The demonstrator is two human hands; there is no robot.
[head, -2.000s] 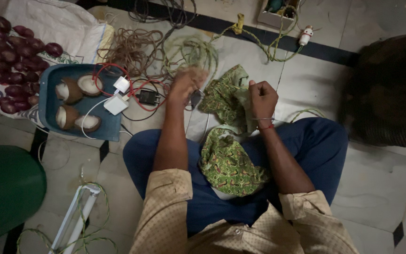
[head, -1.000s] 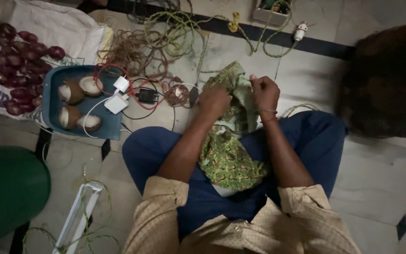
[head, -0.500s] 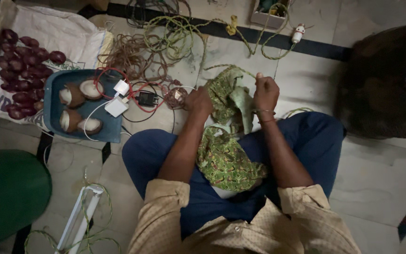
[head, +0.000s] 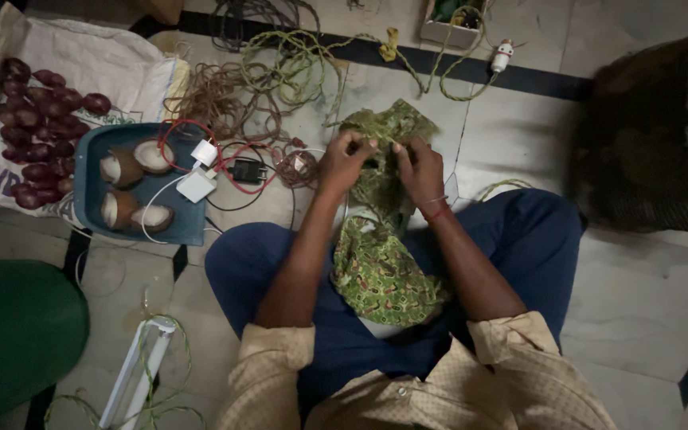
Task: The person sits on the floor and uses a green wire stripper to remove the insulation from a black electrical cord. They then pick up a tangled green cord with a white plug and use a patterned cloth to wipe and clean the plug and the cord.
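Note:
I sit cross-legged on a tiled floor with a green patterned cloth [head: 380,271] draped from my lap out to the floor. My left hand [head: 344,162] and my right hand [head: 421,169] are close together in front of my knees, both pinching the bunched far end of the cloth [head: 392,127]. A red thread band circles my right wrist. What lies between the fingers beyond the cloth is too small to tell.
A blue tray [head: 93,199] with halved coconuts [head: 133,183] lies at the left, with white and black chargers [head: 220,171] and red wire beside it. Red onions [head: 33,127] rest on a white sack. Tangled cords [head: 280,64], a green mass [head: 9,334] and a dark bundle [head: 646,135] lie around.
My left hand came back from the wires at the left to the cloth. Both hands have drawn together on the cloth's far end.

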